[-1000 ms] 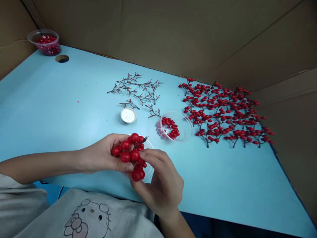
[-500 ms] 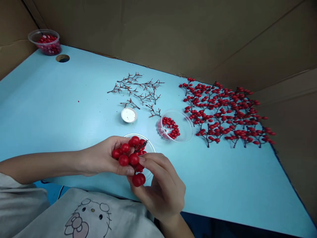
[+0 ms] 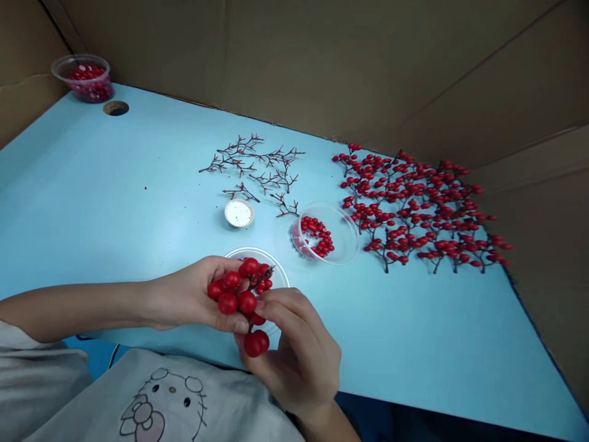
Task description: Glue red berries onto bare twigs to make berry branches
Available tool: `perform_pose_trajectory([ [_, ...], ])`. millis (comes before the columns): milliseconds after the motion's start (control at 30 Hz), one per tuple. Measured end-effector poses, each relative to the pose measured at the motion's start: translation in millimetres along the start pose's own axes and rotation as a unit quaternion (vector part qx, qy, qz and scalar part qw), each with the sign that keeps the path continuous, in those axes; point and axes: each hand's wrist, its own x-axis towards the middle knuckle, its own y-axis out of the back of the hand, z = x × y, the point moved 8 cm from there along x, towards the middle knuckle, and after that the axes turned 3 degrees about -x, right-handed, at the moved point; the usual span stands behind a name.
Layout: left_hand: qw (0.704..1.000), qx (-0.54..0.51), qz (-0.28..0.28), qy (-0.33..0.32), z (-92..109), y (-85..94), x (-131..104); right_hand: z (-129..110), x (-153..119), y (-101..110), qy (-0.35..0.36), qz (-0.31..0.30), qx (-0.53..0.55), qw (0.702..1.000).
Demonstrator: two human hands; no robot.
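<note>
The berry sprig (image 3: 237, 301) now sits slightly lower, clamped in the left fingers (image 3: 240, 325); the right fingers (image 3: 262, 310) pinch its near side. Beyond the fingers, bare twigs (image 3: 251, 162) and a white cup (image 3: 239, 213) rest on the pale-blue worktop (image 3: 414, 337), backed by brown panels (image 3: 322, 67).

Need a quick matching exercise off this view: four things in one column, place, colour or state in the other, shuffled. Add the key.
Things
1. Berry cluster
2. Bare twigs
3. Small round cup
4. Corner tub

Place, colour or state
A. White inside, with dark specks
B. At the far left, near the round hole, with red pieces inside
C. In the left hand, with the right hand touching it
D. Dark and branching, with no berries on

Pairs: 1-C, 2-D, 3-A, 4-B
</note>
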Motion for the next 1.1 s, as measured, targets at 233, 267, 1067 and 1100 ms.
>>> perform_pose_trajectory([
  [233, 1.0, 0.008, 0.009, 0.017, -1.9, 0.7, 1.1, 0.2, -0.5, -1.2, -0.006, -0.005, 0.003, 1.0],
  [267, 1.0, 0.009, 0.007, 0.019, -2.2, 0.5, 0.9, 0.0, -0.9, -1.0, -0.005, -0.004, 0.004, 1.0],
  [1067, 0.999, 0.014, -0.017, 0.046, -8.8, 0.0, -0.1, -5.9, -4.3, -1.8, 0.031, -0.017, 0.008, 0.999],
  [1100, 0.999, 0.01, -0.019, 0.045, -8.8, -0.4, -0.1, -6.1, -4.5, -1.8, 0.03, -0.014, 0.01, 0.999],
])
